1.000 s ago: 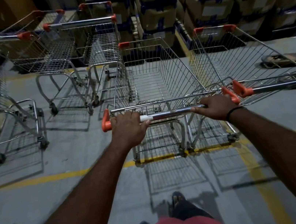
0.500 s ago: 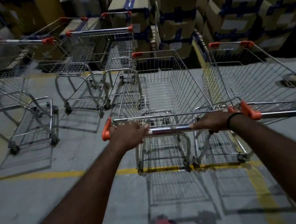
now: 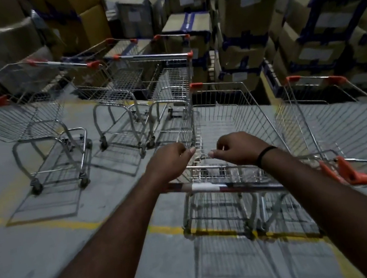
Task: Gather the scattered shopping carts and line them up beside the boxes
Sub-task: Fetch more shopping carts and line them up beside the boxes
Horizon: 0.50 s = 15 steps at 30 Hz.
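Your left hand and right hand hover at mid-frame above the silver wire shopping cart with orange corner caps, both loosely curled with the fingers bent in, holding nothing and clear of the cart's chrome handle bar, which runs below your wrists. A black band circles your right wrist. A second wire cart stands just beside the first at the right of the frame, both noses pointing at the stacked brown cardboard boxes with dark blue tape along the top. Two more carts stand side by side at upper centre-left, and another stands apart at the left edge. The grey concrete floor carries a yellow painted line under the near cart's rear wheels.
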Each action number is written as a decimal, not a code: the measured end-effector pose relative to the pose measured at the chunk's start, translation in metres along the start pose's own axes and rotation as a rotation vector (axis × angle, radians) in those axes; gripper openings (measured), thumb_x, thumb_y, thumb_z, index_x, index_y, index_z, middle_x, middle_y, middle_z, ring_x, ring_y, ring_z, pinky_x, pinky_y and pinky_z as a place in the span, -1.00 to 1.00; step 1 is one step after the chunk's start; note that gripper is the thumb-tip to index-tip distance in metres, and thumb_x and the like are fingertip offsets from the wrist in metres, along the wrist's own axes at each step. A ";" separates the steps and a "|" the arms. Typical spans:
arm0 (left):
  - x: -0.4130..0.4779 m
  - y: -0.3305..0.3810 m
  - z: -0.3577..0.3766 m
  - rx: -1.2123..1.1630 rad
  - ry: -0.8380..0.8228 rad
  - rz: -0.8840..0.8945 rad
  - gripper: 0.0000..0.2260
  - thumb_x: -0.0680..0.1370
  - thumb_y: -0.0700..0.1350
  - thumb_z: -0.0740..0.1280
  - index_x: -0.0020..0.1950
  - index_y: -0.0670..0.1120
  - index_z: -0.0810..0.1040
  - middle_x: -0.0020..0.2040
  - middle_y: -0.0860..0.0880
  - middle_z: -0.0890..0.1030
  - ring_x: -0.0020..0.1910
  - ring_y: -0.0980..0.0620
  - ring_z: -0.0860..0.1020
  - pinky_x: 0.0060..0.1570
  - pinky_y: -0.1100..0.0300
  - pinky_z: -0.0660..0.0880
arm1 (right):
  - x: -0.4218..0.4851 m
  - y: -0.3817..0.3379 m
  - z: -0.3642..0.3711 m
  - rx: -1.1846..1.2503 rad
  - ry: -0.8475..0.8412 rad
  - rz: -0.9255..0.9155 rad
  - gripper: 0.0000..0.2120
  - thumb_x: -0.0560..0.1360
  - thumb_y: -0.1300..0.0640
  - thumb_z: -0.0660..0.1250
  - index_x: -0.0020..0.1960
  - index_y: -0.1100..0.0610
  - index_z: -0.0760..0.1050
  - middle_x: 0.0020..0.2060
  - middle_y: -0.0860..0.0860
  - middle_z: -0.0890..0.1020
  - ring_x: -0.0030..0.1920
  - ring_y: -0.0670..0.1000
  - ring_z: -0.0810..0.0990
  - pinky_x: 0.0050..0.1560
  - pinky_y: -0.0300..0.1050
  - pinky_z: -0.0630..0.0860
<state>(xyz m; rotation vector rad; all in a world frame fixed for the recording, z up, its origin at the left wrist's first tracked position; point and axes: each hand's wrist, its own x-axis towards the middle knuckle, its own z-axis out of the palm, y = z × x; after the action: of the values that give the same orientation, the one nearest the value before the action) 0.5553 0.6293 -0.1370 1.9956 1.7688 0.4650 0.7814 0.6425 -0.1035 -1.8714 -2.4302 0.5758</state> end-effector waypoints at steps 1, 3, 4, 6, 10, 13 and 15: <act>0.006 -0.008 -0.010 -0.012 0.016 0.003 -0.61 0.60 0.28 0.22 -0.04 -0.01 0.61 -0.13 0.01 0.63 -0.11 -0.03 0.59 -0.13 0.08 0.52 | 0.010 -0.015 -0.002 -0.006 0.010 -0.013 -0.57 0.49 -0.41 0.25 -0.04 -0.06 0.56 -0.12 -0.06 0.63 -0.08 -0.01 0.58 -0.07 -0.05 0.54; 0.017 -0.028 -0.031 -0.029 0.032 0.004 -0.60 0.59 0.28 0.22 0.05 0.00 0.64 -0.07 0.01 0.65 -0.08 -0.01 0.59 -0.07 0.05 0.55 | 0.031 -0.046 -0.003 -0.001 0.023 -0.029 -0.59 0.51 -0.37 0.26 -0.05 -0.03 0.57 -0.14 -0.05 0.63 -0.10 -0.02 0.58 -0.08 -0.04 0.56; 0.023 -0.041 -0.041 -0.031 0.035 0.003 -0.59 0.59 0.29 0.21 0.07 0.01 0.65 -0.06 0.01 0.66 -0.07 -0.02 0.59 -0.07 0.05 0.55 | 0.042 -0.062 -0.003 -0.001 0.028 -0.036 -0.59 0.52 -0.35 0.27 -0.04 -0.01 0.59 -0.14 -0.04 0.64 -0.11 -0.02 0.58 -0.08 -0.03 0.56; 0.032 -0.071 -0.063 -0.019 0.040 -0.005 -0.60 0.58 0.30 0.21 0.03 0.01 0.63 -0.10 0.01 0.65 -0.09 -0.03 0.59 -0.11 0.06 0.53 | 0.065 -0.094 0.001 -0.017 0.034 -0.059 -0.59 0.52 -0.34 0.28 -0.03 0.00 0.60 -0.13 -0.01 0.66 -0.10 0.01 0.59 -0.06 0.00 0.58; 0.048 -0.136 -0.113 -0.025 0.078 -0.027 -0.59 0.56 0.32 0.21 -0.04 0.02 0.62 -0.15 0.01 0.65 -0.11 -0.03 0.60 -0.11 0.03 0.56 | 0.114 -0.162 0.011 -0.033 0.020 -0.098 -0.62 0.52 -0.32 0.30 -0.04 -0.01 0.59 -0.13 0.01 0.64 -0.07 0.05 0.60 -0.06 0.03 0.58; 0.057 -0.182 -0.147 -0.020 0.085 -0.052 -0.57 0.54 0.33 0.18 -0.05 0.02 0.62 -0.12 0.00 0.66 -0.10 -0.03 0.61 -0.07 -0.03 0.57 | 0.146 -0.211 0.013 -0.036 0.039 -0.144 -0.62 0.53 -0.30 0.29 -0.03 0.01 0.60 -0.11 0.02 0.65 -0.06 0.08 0.60 -0.05 0.04 0.57; 0.063 -0.208 -0.167 -0.006 0.087 -0.076 -0.54 0.51 0.36 0.16 -0.06 0.02 0.62 -0.12 0.00 0.66 -0.11 -0.03 0.60 -0.07 -0.05 0.58 | 0.166 -0.237 0.014 -0.019 0.050 -0.166 -0.63 0.53 -0.30 0.30 -0.02 0.00 0.59 -0.07 0.02 0.66 -0.04 0.08 0.61 -0.03 0.06 0.58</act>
<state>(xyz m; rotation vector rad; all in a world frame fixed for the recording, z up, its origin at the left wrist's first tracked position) 0.3015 0.7271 -0.1062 1.9226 1.8860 0.5386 0.5107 0.7438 -0.0796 -1.6475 -2.5349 0.4915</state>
